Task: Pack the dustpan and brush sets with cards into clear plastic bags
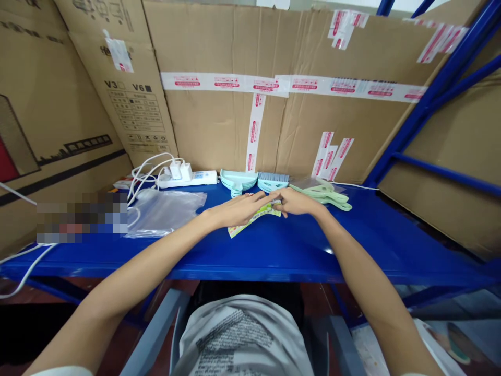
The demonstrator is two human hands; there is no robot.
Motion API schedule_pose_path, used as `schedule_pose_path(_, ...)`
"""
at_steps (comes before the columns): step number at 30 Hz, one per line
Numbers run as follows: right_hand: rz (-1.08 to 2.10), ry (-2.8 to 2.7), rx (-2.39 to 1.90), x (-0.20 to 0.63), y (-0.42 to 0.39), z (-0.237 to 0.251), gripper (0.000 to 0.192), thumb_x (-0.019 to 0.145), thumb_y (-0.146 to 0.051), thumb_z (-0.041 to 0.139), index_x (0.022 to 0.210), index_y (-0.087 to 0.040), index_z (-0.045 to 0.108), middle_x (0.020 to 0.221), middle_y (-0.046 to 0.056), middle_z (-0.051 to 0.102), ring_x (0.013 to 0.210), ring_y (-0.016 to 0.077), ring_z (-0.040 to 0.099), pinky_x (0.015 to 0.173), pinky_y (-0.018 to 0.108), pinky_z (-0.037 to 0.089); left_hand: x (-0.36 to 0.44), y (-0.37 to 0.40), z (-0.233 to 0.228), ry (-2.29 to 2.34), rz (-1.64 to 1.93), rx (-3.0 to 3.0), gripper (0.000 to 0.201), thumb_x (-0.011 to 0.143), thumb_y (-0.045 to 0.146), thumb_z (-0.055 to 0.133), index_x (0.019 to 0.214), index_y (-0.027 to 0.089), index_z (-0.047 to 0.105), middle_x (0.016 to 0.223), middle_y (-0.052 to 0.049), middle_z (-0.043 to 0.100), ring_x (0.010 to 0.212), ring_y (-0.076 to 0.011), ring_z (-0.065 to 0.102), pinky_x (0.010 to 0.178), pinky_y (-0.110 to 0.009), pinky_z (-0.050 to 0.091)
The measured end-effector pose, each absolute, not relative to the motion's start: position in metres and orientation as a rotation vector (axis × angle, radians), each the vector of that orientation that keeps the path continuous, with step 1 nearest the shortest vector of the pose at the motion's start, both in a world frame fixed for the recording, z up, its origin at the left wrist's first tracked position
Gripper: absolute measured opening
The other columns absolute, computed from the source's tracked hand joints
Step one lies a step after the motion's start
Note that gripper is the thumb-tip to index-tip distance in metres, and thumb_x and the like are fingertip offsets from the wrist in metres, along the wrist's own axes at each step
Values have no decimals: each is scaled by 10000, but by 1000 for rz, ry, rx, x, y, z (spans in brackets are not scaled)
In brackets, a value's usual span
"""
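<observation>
Our left hand (238,209) lies palm down and nearly flat on the blue metal shelf top (352,245), fingers stretched out toward the right and resting on a flat printed paper card in green, yellow and white (254,218). Our right hand (297,202) meets it from the other side, fingers loosely curled, their tips touching the card's far end just where the left fingertips reach. We cannot tell whether either hand pinches the card or only presses on it.

The card lies flat near the middle of the shelf top, its long axis running from the lower left up to the upper right; its near-left corner pokes out below our left hand.

Behind the hands, against the taped brown cardboard wall (274,104), stand a stack of pale mint plastic dustpans (238,180) and, just beside it to the right, a mint hand brush with grey-blue bristles (273,181). To the right of our right hand lies a heap of pale green plastic handles (329,196), their long ends pointing right. To the left sits a crumpled clear plastic bag (162,209); what it holds, we cannot make out. Behind it runs a white power strip with plugged-in chargers and cables (188,177).
</observation>
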State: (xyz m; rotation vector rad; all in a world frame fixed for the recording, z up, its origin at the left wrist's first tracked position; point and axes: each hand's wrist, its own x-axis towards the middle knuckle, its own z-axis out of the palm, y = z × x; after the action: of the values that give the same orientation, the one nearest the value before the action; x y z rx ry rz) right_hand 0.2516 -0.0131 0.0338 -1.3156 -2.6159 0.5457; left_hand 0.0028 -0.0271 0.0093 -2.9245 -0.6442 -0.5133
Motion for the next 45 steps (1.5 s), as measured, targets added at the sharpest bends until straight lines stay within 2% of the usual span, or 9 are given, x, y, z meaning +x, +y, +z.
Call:
schedule_pose_path(5, 639, -2562, -1384, 250, -12, 30, 190, 864, -70, 508, 966, -160, 642, 630, 17, 729, 539, 180, 695, 547, 248, 495, -3, -17, 3, -606, -721, -2948, 782, 978, 111, 522, 1668, 277, 195, 1500, -177, 514, 1250, -286, 662, 961, -378, 559)
schedule_pose_path(11, 876, -2404, -1436, 244, -16, 34, 280, 952, -150, 436, 1089, -135, 680, 730, 77, 776, 590, 199, 715, 633, 289, 557, -2, -11, 1, -596, -606, -2920, 545, 1036, 146, 518, 1563, 161, 379, 1312, -170, 656, 1139, -279, 690, 954, -400, 521)
schedule_pose_path(15, 620, -2564, -1381, 240, -23, 36, 266, 958, -250, 532, 1153, -154, 685, 846, 86, 789, 700, 227, 725, 689, 312, 538, -3, -10, 5, -562, -579, -2900, 445, 1009, 267, 650, 1431, 187, 535, 1240, -135, 696, 1164, -299, 653, 1013, -440, 470)
schedule_pose_path(19, 248, -2722, -1265, 236, -23, 32, 350, 877, -321, 723, 1194, -178, 686, 982, 93, 796, 874, 261, 727, 814, 333, 502, -8, -11, 6, -694, -600, -2959, 639, 874, 280, 795, 1428, 184, 492, 1428, -167, 589, 1284, -310, 596, 994, -397, 489)
schedule_pose_path(24, 369, -2771, -1328, 244, -19, 35, 128, 890, -122, 603, 958, -191, 686, 641, -24, 693, 559, 160, 690, 732, 276, 486, -19, -9, 12, -1084, -307, -2942, 619, 914, 279, 722, 1463, 202, 447, 1310, -117, 713, 1113, -266, 714, 833, -313, 492)
schedule_pose_path(28, 438, -2717, -1488, 251, -22, 39, 162, 843, -90, 632, 966, -190, 663, 649, -15, 695, 538, 162, 692, 579, 240, 457, -28, -2, 19, -1263, -160, -2918, 446, 987, 448, 649, 1353, 202, 578, 1149, -97, 780, 910, -238, 754, 754, -288, 485)
schedule_pose_path(32, 627, -2641, -1460, 245, -24, 36, 232, 851, -118, 637, 1073, -184, 653, 707, 12, 738, 557, 172, 700, 533, 231, 481, -27, 1, 19, -1331, -255, -3164, 440, 948, 337, 691, 1334, 153, 586, 968, -64, 786, 588, -155, 700, 665, -256, 485)
schedule_pose_path(40, 566, -2644, -1423, 243, -18, 29, 104, 870, -104, 560, 873, -182, 630, 729, 44, 748, 587, 178, 705, 572, 250, 486, -26, -2, 21, -1347, -89, -2989, 111, 955, 211, 596, 999, 200, 697, 554, 20, 642, 630, -200, 704, 683, -265, 447)
schedule_pose_path(45, 102, -2690, -1435, 243, -27, 34, 244, 882, -224, 653, 1126, -214, 646, 918, 49, 782, 790, 221, 712, 681, 291, 431, -26, -1, 20, -1385, -201, -3197, 119, 935, 127, 547, 901, 170, 652, 573, 11, 654, 550, -159, 684, 607, -232, 468)
